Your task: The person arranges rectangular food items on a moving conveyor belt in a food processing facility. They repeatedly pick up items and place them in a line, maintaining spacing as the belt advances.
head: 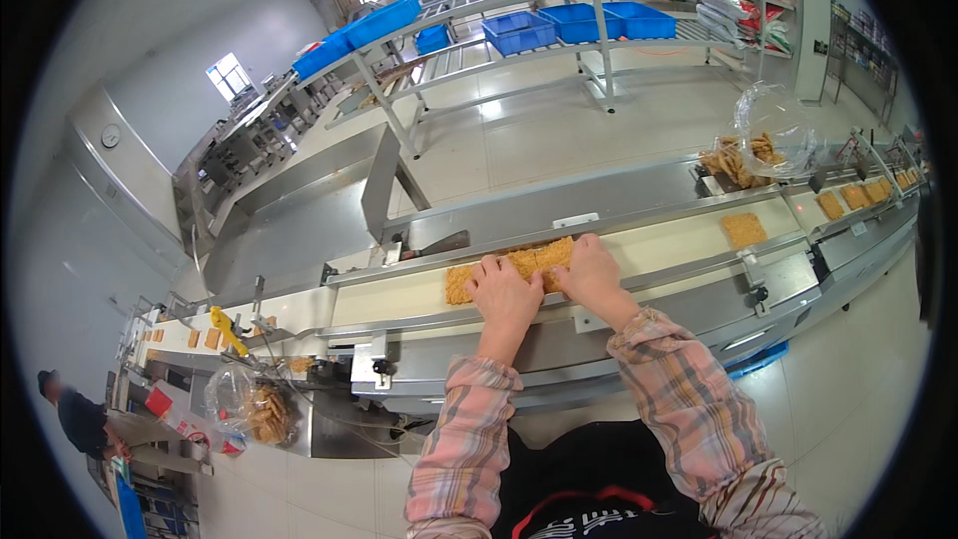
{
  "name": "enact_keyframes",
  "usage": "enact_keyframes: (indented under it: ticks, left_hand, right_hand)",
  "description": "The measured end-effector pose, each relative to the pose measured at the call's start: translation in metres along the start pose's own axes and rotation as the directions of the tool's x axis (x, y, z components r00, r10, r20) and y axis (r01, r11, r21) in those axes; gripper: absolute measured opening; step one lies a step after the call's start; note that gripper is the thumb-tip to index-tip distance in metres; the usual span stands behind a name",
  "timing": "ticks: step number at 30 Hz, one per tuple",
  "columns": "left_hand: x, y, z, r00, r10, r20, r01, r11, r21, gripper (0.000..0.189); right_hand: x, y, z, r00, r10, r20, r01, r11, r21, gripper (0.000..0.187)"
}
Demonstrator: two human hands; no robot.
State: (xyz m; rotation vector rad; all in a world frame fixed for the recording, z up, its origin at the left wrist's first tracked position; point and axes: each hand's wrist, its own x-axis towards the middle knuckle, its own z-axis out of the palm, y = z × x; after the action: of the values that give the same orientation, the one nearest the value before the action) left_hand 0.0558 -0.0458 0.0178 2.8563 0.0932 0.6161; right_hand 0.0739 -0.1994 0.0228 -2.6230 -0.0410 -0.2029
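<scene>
Several golden, crumbly snack squares [458, 286] lie edge to edge in a row on a cream conveyor belt [397, 301]. My left hand [505, 296] bends over the row, its fingers across the top and thumb at the near side. At the row's right end, my right hand [593, 269] holds the last piece with thumb and fingers. Both hands cover parts of the squares, so the joins are partly hidden. Farther right on the belt, a single square [744, 230] lies apart.
Metal guide rails [419, 326] border the belt. A dark-bladed scraper [441, 243] rests behind it. Bagged snack pieces [741, 161] stand at right, another bag [262, 412] at lower left. A yellow air gun [224, 328] hangs left. One person [82, 419] stands far left. Blue crates [520, 34] sit beyond.
</scene>
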Motion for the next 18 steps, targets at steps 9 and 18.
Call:
enact_keyframes:
  ticks: [9, 18]
  left_hand:
    - [0.032, 0.111, 0.001, 0.928, 0.110, 0.355, -0.111, 0.994, -0.017, 0.048]
    - [0.023, 0.180, 0.008, 0.852, 0.497, 0.164, -0.458, 0.859, -0.228, 0.023]
  right_hand:
    - [0.038, 0.137, -0.098, 0.983, -0.172, -0.063, 0.179, 0.975, 0.134, 0.039]
    - [-0.006, 0.213, -0.122, 0.880, -0.293, -0.375, 0.146, 0.916, -0.374, 0.031]
